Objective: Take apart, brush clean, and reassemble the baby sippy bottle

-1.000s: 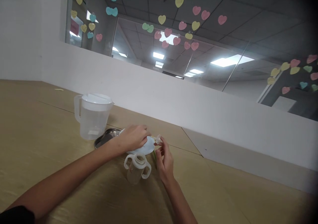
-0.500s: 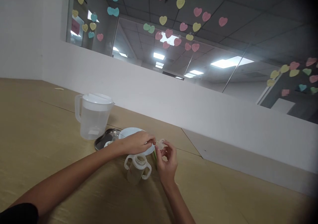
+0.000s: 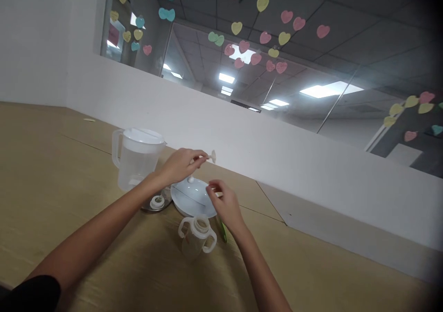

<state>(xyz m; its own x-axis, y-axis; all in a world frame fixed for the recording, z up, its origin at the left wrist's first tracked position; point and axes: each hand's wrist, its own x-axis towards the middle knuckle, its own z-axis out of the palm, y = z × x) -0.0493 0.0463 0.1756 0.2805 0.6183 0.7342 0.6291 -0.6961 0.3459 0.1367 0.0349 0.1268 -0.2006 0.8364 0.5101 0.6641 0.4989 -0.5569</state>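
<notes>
My left hand (image 3: 185, 164) is closed in a pinch on a small translucent bottle nipple (image 3: 213, 156), held up above the far side of a pale blue bowl (image 3: 188, 208). Over the bowl's right rim, my right hand (image 3: 226, 203) has loosely curled fingers with a gap between thumb and fingertips. Nothing shows in it. In front of the bowl stands a clear two-handled baby bottle (image 3: 195, 238), its top uncovered. A white ring-shaped cap (image 3: 157, 202) lies on a metal tray (image 3: 166, 196), partly hidden by my left forearm.
A lidded clear plastic pitcher (image 3: 138, 157) stands behind my left forearm, left of the bowl. A slim green object (image 3: 223, 231) lies beside the bottle, below my right hand. A white wall (image 3: 207, 123) with a window above borders the tan table (image 3: 86, 173).
My left hand has lifted up and away from my right hand with the bottle nipple. My right hand has moved slightly up and left. The bowl is more exposed now.
</notes>
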